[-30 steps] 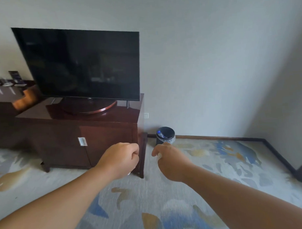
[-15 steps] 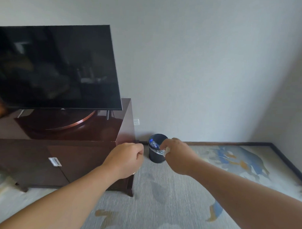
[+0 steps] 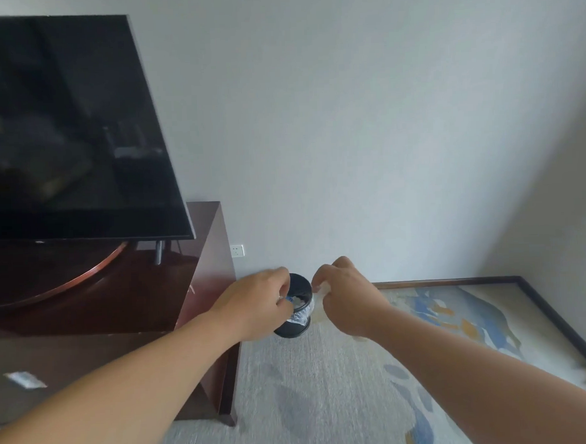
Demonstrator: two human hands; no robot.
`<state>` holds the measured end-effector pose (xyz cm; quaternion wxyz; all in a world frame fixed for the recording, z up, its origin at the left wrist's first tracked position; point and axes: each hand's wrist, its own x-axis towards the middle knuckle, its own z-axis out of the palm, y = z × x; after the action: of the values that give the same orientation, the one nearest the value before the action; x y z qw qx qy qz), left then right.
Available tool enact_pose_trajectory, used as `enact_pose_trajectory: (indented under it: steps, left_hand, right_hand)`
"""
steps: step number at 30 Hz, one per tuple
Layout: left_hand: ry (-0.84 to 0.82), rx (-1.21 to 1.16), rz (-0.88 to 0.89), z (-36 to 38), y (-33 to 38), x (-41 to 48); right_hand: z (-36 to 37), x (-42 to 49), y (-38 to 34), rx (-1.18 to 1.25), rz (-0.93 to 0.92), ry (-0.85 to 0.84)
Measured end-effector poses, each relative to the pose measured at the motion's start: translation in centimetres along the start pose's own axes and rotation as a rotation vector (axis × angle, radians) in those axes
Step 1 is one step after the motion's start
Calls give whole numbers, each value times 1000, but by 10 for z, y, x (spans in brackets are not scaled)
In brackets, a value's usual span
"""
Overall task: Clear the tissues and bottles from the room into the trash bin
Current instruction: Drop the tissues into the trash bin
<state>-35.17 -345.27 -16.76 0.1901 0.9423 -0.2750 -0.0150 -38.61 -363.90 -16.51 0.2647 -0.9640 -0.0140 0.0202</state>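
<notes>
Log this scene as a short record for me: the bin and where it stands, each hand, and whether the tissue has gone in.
bin: dark, clear liner, on the carpet beside the cabinet; blue and white litter inside
right hand: pinches a white tissue near the bin's rim
left hand: fingers curled, overlapping the bin's rim in view; contents hidden
status: tissue not yet dropped

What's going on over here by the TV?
A person is tidying up. Both hands reach over a small dark trash bin on the carpet beside the TV cabinet. The right hand pinches a white tissue by its rim. The left hand is curled, but what it holds is hidden. Rubbish already lies in the bin.
</notes>
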Motion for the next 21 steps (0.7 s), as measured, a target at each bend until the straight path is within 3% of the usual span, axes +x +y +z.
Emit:
enact_pose_trajectory:
  steps: [6,15,21]
  left_hand:
    - [-124,-133,-13,4,-64,104]
    - [-82,-127,-12,12,-130,218]
    - [-132,-129,-114,31,-159,302]
  right_hand:
    - [-12,100,13,2,31,-14]
    - [-12,236,31,7,11,-52]
    - [-7,333,67,-7,-22,-93]
